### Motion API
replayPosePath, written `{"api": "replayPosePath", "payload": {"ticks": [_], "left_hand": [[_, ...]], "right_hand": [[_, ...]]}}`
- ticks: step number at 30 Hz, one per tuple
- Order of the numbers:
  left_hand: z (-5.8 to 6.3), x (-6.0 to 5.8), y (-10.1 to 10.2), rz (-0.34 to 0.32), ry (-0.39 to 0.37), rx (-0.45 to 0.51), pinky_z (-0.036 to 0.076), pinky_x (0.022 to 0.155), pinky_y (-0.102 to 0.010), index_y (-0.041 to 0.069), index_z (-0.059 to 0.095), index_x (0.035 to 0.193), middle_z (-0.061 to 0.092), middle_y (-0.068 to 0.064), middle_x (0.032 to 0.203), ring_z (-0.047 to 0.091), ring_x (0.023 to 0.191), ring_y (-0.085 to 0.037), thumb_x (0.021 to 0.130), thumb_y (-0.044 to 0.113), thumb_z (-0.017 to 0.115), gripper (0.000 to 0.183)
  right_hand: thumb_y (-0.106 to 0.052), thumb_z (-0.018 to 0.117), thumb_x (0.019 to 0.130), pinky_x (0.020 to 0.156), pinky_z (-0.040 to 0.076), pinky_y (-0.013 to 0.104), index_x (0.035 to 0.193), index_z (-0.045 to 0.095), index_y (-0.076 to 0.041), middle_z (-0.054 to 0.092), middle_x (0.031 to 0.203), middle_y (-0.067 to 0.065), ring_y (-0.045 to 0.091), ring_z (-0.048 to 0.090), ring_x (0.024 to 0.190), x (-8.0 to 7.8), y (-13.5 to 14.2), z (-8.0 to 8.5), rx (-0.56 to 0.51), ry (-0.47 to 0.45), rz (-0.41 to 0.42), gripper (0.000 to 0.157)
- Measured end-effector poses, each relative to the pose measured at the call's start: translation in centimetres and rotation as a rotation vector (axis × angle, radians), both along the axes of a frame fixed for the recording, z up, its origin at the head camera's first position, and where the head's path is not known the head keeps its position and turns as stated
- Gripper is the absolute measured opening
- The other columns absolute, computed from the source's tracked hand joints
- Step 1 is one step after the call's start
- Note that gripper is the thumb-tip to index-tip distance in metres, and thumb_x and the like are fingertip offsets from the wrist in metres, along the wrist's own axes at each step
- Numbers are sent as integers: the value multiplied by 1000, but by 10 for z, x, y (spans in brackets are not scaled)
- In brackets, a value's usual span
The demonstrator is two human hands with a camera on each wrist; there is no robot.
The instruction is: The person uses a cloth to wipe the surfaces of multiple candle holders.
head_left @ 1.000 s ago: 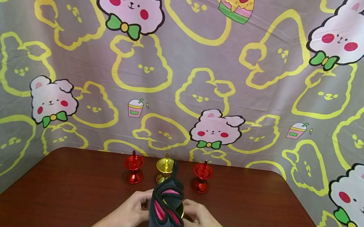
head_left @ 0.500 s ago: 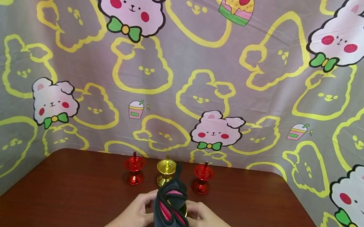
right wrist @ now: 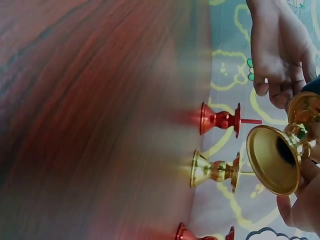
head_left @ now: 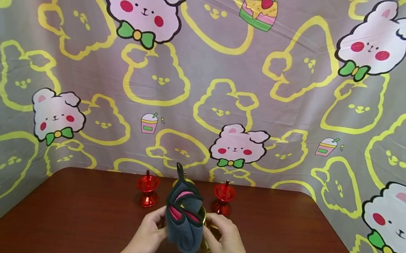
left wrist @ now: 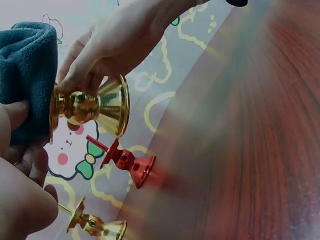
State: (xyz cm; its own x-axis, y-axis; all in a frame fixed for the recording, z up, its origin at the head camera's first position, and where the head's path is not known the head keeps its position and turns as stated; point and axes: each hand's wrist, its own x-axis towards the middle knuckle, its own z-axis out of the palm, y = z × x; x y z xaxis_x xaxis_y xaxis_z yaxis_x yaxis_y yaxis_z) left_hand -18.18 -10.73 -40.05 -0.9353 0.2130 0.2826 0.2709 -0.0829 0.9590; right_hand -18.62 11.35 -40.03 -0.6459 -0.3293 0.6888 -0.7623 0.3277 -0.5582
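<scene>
A dark grey-blue towel (head_left: 184, 224) with black edging, pink inner folds and a hanging loop is bunched over the dish end of a gold candle holder (left wrist: 82, 107). My left hand (head_left: 148, 233) holds the towel against the dish from the left. From the other side, my right hand (head_left: 225, 241) grips the candle holder by its stem. The holder is off the table and tilted, its hollow flared base facing the camera in the right wrist view. The towel hides its dish and spike in the head view.
Behind the hands, two red candle holders, one left (head_left: 148, 190) and one right (head_left: 223, 199), stand upright on the brown wooden table (head_left: 76, 212). Between them a second gold candle holder (right wrist: 215, 170) stands, mostly covered by the towel in the head view. A patterned curtain (head_left: 194, 67) encloses the table.
Both hands have moved up and slightly left in the head view, carrying the towel and candle holder. The towel now covers more of the gold candle holder behind.
</scene>
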Motion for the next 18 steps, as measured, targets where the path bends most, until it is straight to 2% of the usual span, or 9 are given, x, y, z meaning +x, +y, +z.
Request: {"api": "replayPosePath", "payload": {"ticks": [4,6,9,13,18], "left_hand": [[2,1,3,17,-25,20,49,73,-27,-7,62,126,67,-7,102,59,90,-16,88,1,71,40],[1,1,3,4,-29,18,50,76,-27,-7,61,127,68,-8,105,60,92,-16,88,2,71,41],[-1,0,2,-21,-33,2,51,78,-27,-8,60,127,68,-8,105,60,93,-15,89,2,71,41],[-3,-3,-2,-58,10,-24,50,75,-26,-8,61,122,68,-3,99,59,89,-14,90,2,69,35],[-5,-7,-7,-108,48,-64,48,72,-26,-8,63,117,66,0,94,57,86,-13,91,2,68,28]], "right_hand": [[-7,84,80,79,52,32,112,68,-18,68,104,-9,8,63,91,-1,-2,0,42,115,-25,37],[-8,89,75,80,51,31,112,67,-19,66,105,-10,8,62,92,-1,-2,0,55,150,-52,44],[-4,90,71,79,51,26,108,70,-20,65,104,-11,8,63,91,-1,-2,-2,36,163,-78,45],[2,87,73,70,52,21,105,75,-17,63,98,-9,8,63,84,0,-2,-3,3,102,-56,39],[3,81,79,56,50,24,101,77,-13,60,89,-6,13,59,73,0,1,-6,-36,-31,47,27]]}}
